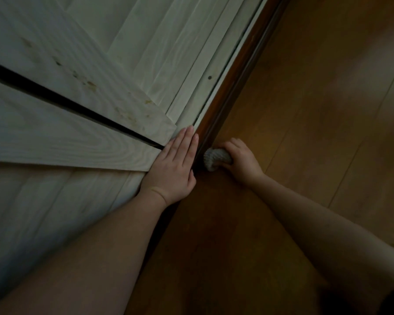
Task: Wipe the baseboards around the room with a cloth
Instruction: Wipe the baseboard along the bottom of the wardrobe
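The left hand [174, 165] lies flat with straight fingers together on the pale wood-grain wall panel [55, 137], just above the dark baseboard [234, 71]. To its right, the right hand [239, 156] has its grip curled round a bunched whitish cloth [215, 158], which touches the baseboard at the wooden floor [316, 110].

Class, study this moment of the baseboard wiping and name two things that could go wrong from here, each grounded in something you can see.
1. The left hand presses flat on the white panelled wall, which already shows brownish marks; it may smudge it further.
2. The right hand grips the cloth bunched into a wad, so only a small patch likely meets the dark baseboard and strips may be missed, especially in this dim light.
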Action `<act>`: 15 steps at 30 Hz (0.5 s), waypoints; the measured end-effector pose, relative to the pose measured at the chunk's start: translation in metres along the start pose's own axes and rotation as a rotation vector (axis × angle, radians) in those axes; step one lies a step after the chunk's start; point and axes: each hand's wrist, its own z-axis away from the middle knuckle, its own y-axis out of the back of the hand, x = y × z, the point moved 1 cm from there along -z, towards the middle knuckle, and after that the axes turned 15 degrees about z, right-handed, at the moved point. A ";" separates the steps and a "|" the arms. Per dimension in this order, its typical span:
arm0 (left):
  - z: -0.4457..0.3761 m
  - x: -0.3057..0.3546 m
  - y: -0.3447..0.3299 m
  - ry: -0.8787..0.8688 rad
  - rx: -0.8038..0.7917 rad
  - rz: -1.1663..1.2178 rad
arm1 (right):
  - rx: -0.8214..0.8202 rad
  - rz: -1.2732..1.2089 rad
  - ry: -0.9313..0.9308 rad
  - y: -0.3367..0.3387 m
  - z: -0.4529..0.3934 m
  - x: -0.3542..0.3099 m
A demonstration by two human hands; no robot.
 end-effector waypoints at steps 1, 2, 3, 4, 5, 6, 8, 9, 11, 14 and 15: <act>0.000 0.000 0.000 -0.004 0.006 0.000 | -0.037 0.026 0.032 0.006 -0.009 0.007; 0.000 0.000 0.000 -0.008 0.009 0.001 | -0.077 0.057 0.067 0.012 -0.017 0.015; 0.000 0.000 0.000 -0.011 0.009 0.002 | -0.102 0.085 0.097 0.018 -0.025 0.022; -0.001 0.000 -0.001 -0.014 0.008 0.003 | -0.106 0.108 0.109 0.025 -0.034 0.031; -0.001 0.000 -0.001 -0.014 0.006 0.004 | -0.093 0.127 0.102 0.032 -0.044 0.040; -0.001 0.000 -0.001 -0.013 0.000 0.005 | -0.078 0.141 0.080 0.039 -0.054 0.049; -0.001 0.000 -0.001 -0.006 -0.010 -0.003 | -0.089 0.169 0.045 0.053 -0.071 0.063; -0.001 0.000 -0.001 -0.002 -0.009 -0.006 | -0.109 0.191 0.060 0.057 -0.078 0.065; -0.001 0.000 0.000 0.001 -0.010 -0.002 | -0.166 0.227 0.100 0.061 -0.084 0.067; -0.001 0.001 0.001 -0.001 -0.010 -0.005 | -0.098 0.163 -0.019 0.067 -0.087 0.075; -0.001 0.001 0.000 0.000 -0.011 -0.007 | -0.013 0.079 -0.157 0.072 -0.089 0.080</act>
